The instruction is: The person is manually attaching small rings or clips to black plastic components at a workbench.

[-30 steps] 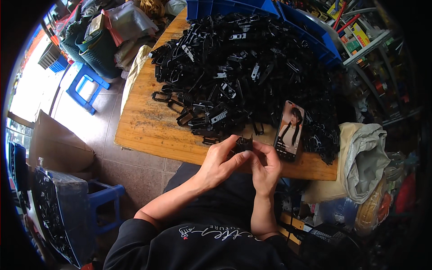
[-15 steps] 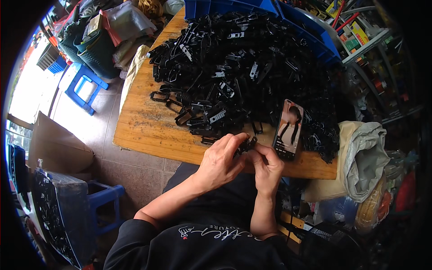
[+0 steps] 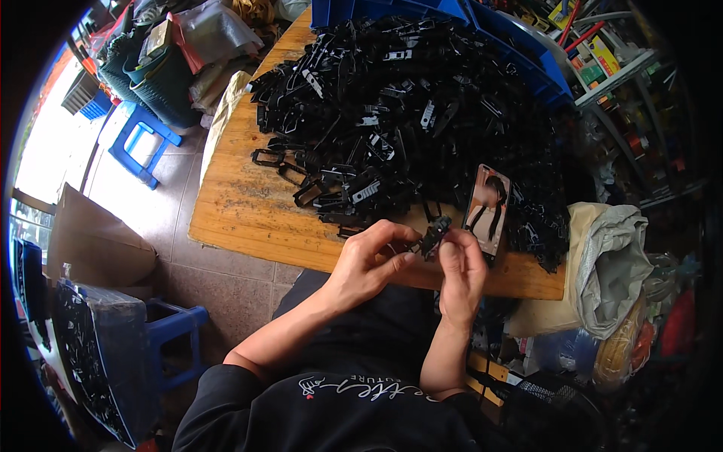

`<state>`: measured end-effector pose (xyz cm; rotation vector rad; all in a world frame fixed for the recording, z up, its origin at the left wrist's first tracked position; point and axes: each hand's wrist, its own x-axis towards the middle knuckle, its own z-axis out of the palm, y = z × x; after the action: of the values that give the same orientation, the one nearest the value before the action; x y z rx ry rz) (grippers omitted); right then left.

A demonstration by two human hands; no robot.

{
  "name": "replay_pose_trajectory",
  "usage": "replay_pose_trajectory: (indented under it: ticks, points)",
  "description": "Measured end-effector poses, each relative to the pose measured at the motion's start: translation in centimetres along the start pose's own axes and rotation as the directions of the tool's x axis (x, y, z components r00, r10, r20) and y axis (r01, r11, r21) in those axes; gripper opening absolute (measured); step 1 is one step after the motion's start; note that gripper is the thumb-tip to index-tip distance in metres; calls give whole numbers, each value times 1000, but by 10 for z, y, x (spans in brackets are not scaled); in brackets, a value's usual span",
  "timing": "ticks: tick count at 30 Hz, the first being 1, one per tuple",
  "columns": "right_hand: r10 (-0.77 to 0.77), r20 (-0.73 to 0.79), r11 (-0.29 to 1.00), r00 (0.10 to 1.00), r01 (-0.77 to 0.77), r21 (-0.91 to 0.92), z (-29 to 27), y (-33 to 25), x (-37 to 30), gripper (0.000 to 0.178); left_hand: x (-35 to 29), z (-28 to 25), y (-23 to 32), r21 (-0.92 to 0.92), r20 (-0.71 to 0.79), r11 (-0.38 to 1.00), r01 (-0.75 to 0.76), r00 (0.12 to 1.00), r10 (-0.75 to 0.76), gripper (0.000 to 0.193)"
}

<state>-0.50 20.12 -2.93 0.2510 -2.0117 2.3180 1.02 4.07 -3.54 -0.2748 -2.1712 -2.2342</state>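
A small black plastic part (image 3: 434, 235) is held between my two hands above the table's near edge. The fingers and thumb of my left hand (image 3: 370, 260) grip its left end. On the other side, my right hand (image 3: 461, 273) pinches it between thumb and fingers. Fine details of the part are too small to make out. Just beyond lies a big heap of black plastic parts (image 3: 392, 113), many of them frame-shaped, on the wooden table (image 3: 233, 211). To the right of my hands, a phone (image 3: 488, 211) with a lit screen leans against the heap.
Blue bins (image 3: 520, 53) stand along the table's far side. At the right edge hangs a crumpled grey-white bag (image 3: 614, 264). A blue stool (image 3: 139, 147) is on the floor at left, near a tub of black parts (image 3: 113, 354). Crowded shelves (image 3: 617, 83) fill the right.
My hands have drawn slightly apart, and the part now shows more, tilted up between them. My right hand has shifted a little right, overlapping the phone's lower edge.
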Motion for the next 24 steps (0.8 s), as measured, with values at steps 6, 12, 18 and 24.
replay_pose_trajectory:
  ticks: [6, 12, 18, 24]
  points:
    - [-49, 112, 997, 993, 42, 60, 2, -4, 2, 48, -1, 1, 3, -212, 44, 967, 144, 989, -138, 24]
    - [35, 43, 992, 998, -40, 118, 7, -4, -2, 46, -2, 5, -8, -118, -39, 993, -14, 999, 9, 16]
    - [-87, 9, 989, 996, 85, 125, 11, 2, -4, 45, 0, 7, -6, 314, -82, 862, -398, 893, 443, 19]
    - [-87, -10, 971, 996, 87, 221, 12, 6, -4, 44, 0, 9, -2, 466, -78, 744, -480, 815, 574, 24]
